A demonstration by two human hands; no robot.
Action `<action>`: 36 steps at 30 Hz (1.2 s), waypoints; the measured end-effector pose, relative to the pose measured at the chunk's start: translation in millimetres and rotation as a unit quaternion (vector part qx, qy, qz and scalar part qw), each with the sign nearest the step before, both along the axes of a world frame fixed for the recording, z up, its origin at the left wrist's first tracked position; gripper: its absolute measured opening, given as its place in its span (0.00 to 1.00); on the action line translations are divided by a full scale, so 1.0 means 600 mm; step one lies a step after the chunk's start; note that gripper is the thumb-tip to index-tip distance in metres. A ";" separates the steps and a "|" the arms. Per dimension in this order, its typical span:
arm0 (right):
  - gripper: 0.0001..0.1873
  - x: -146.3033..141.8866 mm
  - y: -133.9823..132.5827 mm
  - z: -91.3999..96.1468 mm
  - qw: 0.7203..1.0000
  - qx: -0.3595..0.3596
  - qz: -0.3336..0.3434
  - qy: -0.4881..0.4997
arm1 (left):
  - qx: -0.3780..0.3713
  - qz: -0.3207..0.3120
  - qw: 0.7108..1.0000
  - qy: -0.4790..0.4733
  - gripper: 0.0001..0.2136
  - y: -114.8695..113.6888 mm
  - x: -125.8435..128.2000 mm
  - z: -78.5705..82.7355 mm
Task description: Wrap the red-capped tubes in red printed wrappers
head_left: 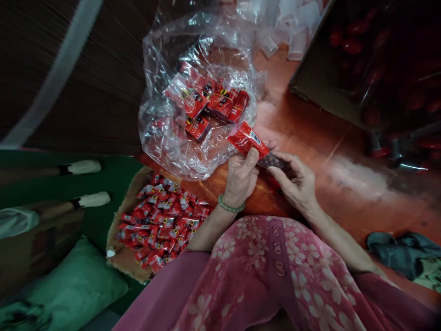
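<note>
My left hand [241, 177], with a green bead bracelet on the wrist, pinches a red printed packet [247, 139] that sticks up to the left. My right hand [294, 179] holds a small dark object [272, 161] at the packet's lower end, fingertips touching it. Just beyond my hands lies a crumpled clear plastic bag [179, 138] with several red packets [210, 103] inside. Down to the left, a piece of cardboard [120, 257] carries a heap of small red packets [161, 223].
A red tabletop [330, 151] lies under my hands. A cardboard box [379, 69] with red items stands at the far right, clear plastic cups [285, 27] behind it. A dark cloth [403, 253] lies right; a green bag [69, 285] and two white-socked feet [87, 184] are left.
</note>
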State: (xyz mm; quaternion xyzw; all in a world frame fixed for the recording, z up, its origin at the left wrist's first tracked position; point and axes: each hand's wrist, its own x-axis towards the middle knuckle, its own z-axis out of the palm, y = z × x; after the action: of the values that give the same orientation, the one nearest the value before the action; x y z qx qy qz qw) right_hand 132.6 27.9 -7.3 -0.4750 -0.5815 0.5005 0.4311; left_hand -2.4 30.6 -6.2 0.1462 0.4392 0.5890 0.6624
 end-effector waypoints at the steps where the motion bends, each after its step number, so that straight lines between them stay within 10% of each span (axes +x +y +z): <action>1: 0.12 0.000 0.001 0.001 0.998 -0.047 0.009 0.032 | -0.004 -0.002 1.000 -0.001 0.25 0.000 0.000 -0.001; 6: 0.20 -0.004 0.003 0.004 0.960 -0.231 0.039 0.152 | -0.029 -0.032 0.999 -0.016 0.25 -0.005 0.003 -0.004; 36: 0.25 -0.027 -0.002 0.001 0.983 -0.136 0.033 0.119 | -0.026 0.012 0.999 -0.033 0.24 -0.015 -0.005 0.018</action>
State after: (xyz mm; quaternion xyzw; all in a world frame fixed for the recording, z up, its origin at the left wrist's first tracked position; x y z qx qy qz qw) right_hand 116.6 26.6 -6.9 -0.4472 -0.4675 0.6418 0.4118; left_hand -5.4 21.5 4.7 0.1042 0.4343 0.5896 0.6730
